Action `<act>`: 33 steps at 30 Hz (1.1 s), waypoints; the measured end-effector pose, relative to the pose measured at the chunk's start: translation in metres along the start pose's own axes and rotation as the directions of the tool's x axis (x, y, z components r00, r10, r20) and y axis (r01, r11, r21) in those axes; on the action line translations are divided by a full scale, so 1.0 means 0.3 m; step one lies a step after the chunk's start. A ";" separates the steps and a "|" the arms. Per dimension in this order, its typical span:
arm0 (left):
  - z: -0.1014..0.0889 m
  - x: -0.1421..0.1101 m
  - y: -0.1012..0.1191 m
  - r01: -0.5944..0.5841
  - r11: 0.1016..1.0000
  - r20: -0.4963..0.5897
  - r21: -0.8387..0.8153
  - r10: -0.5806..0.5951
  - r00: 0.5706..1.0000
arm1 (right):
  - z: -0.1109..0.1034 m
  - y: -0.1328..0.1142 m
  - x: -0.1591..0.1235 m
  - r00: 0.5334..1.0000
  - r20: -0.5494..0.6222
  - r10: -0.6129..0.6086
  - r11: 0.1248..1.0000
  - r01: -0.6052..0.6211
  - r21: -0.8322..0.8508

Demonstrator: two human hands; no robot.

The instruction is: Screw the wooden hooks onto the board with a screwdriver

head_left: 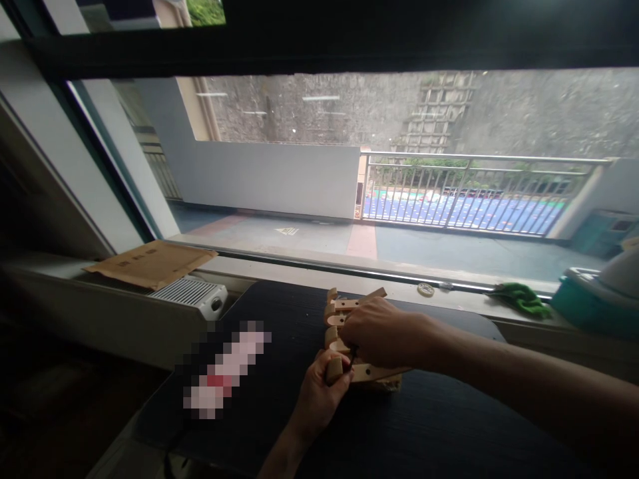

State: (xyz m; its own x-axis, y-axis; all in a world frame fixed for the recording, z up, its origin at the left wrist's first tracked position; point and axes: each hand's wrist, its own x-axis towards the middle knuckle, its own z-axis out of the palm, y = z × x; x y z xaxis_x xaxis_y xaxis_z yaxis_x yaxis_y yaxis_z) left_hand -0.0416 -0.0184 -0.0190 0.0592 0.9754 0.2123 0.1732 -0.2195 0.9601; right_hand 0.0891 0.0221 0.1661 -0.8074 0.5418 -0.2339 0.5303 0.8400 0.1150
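2 hands (pixel 319 392) (pixel 379 331), curled, at wooden pieces (pixel 368 372)

A brown envelope (pixel 152 263) lies over a white vented box (pixel 192 294) at the lower left, on the ledge by the window. At the lower right, a green cloth (pixel 522 299) sits beside a teal bin (pixel 579 299), and a roll of tape (pixel 426 289) lies to its left.

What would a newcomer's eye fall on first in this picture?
Probably the bright window stretching across the view, with a blue floor beyond the railing. Next, two bare hands working at a light wooden piece on the dark table, and a vivid green cloth at the right.
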 end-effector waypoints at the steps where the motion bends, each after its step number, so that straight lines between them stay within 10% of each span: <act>1: 0.000 -0.001 0.003 0.003 1.000 -0.003 -0.003 -0.003 1.000 | 0.001 -0.002 0.003 1.000 0.000 0.016 1.000 -0.016 0.000; 33: -0.001 -0.001 0.018 -0.001 1.000 -0.022 -0.004 0.001 1.000 | -0.003 0.020 -0.005 1.000 -0.008 0.005 0.997 -0.005 0.080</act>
State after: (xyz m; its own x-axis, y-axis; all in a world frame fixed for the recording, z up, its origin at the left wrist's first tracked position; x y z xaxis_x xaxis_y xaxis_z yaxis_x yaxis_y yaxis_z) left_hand -0.0409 -0.0200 -0.0138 0.0377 0.9754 0.2171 0.1688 -0.2203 0.9607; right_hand 0.0933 0.0265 0.1680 -0.8065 0.5464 -0.2257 0.5530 0.8323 0.0388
